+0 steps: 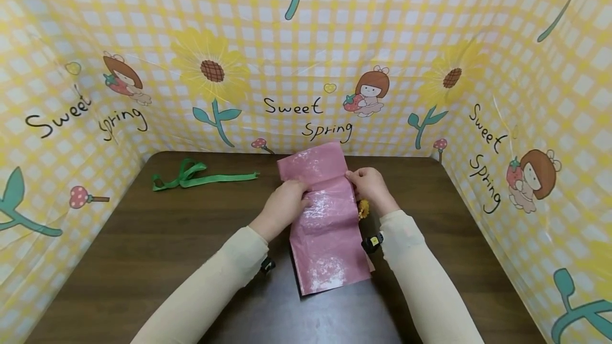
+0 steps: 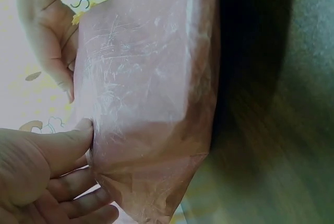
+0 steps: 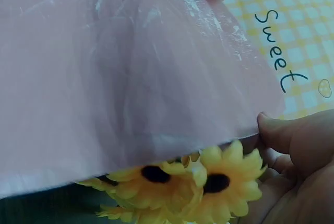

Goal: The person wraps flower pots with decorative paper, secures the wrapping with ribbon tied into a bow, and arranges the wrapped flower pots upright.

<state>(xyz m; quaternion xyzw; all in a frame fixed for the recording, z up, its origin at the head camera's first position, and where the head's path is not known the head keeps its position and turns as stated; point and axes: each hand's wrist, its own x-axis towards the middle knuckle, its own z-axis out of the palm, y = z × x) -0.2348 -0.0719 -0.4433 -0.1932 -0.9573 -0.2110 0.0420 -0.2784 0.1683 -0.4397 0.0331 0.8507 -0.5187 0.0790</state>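
A sheet of glossy pink wrapping paper [image 1: 330, 238], creased across its upper part, stands out in front of me in the head view. My left hand [image 1: 283, 205] pinches its left side between thumb and fingers near the upper crease. On the opposite edge, my right hand [image 1: 374, 190] pinches the paper with thumb and fingertips. Yellow artificial sunflowers [image 3: 209, 185] with dark centres show under the paper's edge in the right wrist view, close to the right hand. In the head view only a small sunflower [image 1: 364, 209] peeks out; the paper hides their stems.
A green ribbon [image 1: 191, 178] with loops lies toward the back left of the dark wooden table [image 1: 167, 259]. Yellow checked cloth [image 1: 287, 57] with printed flowers and lettering hangs along the table's back and both sides.
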